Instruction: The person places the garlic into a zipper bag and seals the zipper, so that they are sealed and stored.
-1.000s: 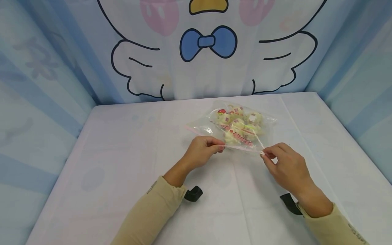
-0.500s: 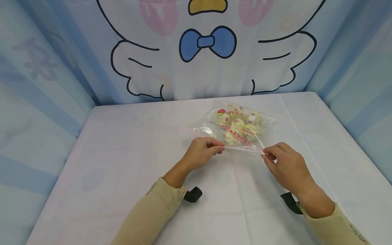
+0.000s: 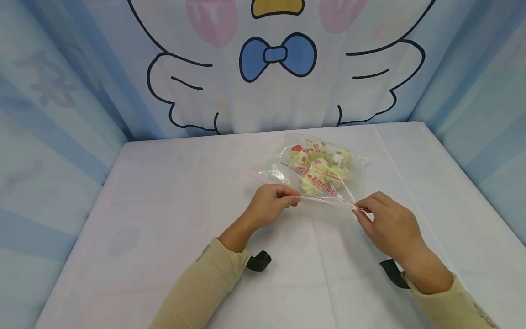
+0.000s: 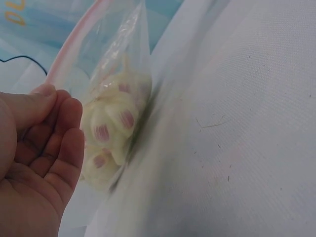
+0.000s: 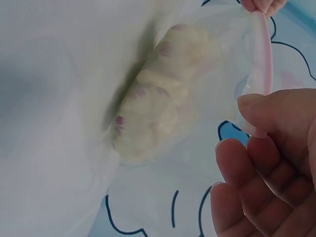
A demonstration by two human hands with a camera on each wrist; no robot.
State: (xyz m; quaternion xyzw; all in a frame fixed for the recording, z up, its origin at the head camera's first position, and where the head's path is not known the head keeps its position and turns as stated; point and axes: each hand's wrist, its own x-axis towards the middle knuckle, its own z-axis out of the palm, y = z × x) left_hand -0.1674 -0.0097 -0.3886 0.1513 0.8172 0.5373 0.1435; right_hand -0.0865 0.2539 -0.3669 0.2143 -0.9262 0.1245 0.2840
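Observation:
A clear zip bag (image 3: 361, 176) with red lettering lies toward the far side of the table. Inside are several pale yellow, lumpy pieces (image 3: 318, 167) with pinkish patches; a bit of red and a white print also show through the plastic. Thumb and fingers of my left hand (image 3: 267, 205) pinch the bag's near edge at its middle. My right hand (image 3: 388, 224) pinches the right corner of that same edge, which runs taut between both hands. In the right wrist view, a pink zip strip (image 5: 267, 64) passes under the thumb; the left fingertips show at its far end.
A white cloth covers the table (image 3: 164, 205). Behind it hangs a curtain (image 3: 279, 105) with a cartoon bird in a blue bow tie, and blue curtains (image 3: 49, 160) close both sides. Black straps (image 3: 260, 261) show at the beige cuffs.
My right hand has shifted slightly right and toward me, drawing the bag's corner along. My left hand keeps its grip almost unmoved.

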